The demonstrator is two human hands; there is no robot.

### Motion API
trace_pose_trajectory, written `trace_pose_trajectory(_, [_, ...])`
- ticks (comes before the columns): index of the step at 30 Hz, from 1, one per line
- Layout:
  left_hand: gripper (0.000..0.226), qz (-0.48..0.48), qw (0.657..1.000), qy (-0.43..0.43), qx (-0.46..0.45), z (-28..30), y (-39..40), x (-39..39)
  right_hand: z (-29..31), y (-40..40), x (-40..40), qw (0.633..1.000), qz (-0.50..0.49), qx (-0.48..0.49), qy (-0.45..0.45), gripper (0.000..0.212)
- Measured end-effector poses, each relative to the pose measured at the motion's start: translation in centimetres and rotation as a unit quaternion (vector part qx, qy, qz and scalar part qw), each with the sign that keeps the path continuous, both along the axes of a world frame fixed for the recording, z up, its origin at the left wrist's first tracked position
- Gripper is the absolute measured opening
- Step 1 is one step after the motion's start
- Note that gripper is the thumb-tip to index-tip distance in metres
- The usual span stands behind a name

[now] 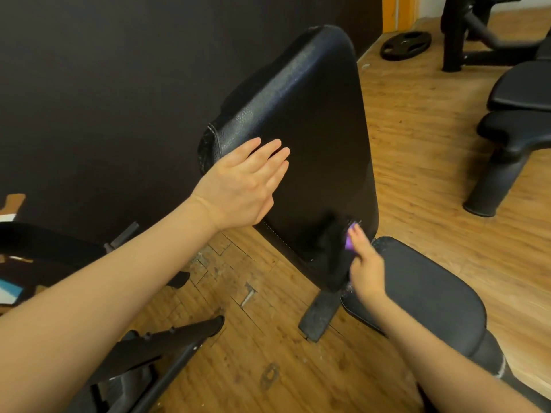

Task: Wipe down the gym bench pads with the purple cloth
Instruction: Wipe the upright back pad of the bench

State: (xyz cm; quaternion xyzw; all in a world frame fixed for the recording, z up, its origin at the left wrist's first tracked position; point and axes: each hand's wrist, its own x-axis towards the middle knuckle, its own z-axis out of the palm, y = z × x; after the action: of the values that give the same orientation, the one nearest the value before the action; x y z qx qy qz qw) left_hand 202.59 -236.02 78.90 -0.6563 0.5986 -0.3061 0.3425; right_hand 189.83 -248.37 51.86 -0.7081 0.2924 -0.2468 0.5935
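Fingers point(356, 234) pinch purple cloth point(349, 240) at backrest pad point(313, 114) lower edge; left hand point(241, 183) flat.

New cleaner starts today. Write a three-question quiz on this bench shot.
1. True or false: the left hand lies flat on the back pad.
2. Which hand holds the cloth? A) left B) right
3. Fill in: the weight plate lies on the ____.

Key: 1 true. 2 B, the right hand, low on the back pad near the seat pad. 3 floor.
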Motion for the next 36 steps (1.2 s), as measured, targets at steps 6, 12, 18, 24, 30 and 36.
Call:
trace_pose_trajectory(6, [0.054, 0.018, 1.000, 0.010, -0.004, -0.3, -0.1, -0.1, 5.6, -10.2, 7.5, 0.990, -0.091, 0.069, -0.083, 0.062])
trace_pose_trajectory(12, [0.050, 0.004, 1.000, 0.001, -0.016, -0.6, 0.0, 0.1, 3.7, -7.5, 9.2, 0.993, -0.071, 0.072, -0.065, 0.064])
trace_pose_trajectory(18, [0.049, 0.014, 1.000, -0.011, -0.026, -0.7, -0.1, -0.1, 1.3, -3.4, 6.1, 0.998, -0.001, 0.035, -0.045, 0.062])
trace_pose_trajectory(24, [0.047, 0.015, 0.999, 0.002, -0.034, -0.6, 0.0, -0.3, 2.7, -8.9, 5.8, 0.997, -0.033, 0.038, -0.057, 0.058])
trace_pose_trajectory(30, [0.048, 0.012, 0.994, -0.019, -0.108, -2.2, -0.1, -0.7, 1.1, -11.4, 9.5, 0.990, -0.048, -0.069, -0.110, 0.060])
trace_pose_trajectory(36, [0.059, 0.109, 0.955, -0.055, -0.270, -11.9, -0.4, -3.5, -2.8, -11.5, 11.0, 0.966, -0.057, -0.177, -0.180, 0.056])
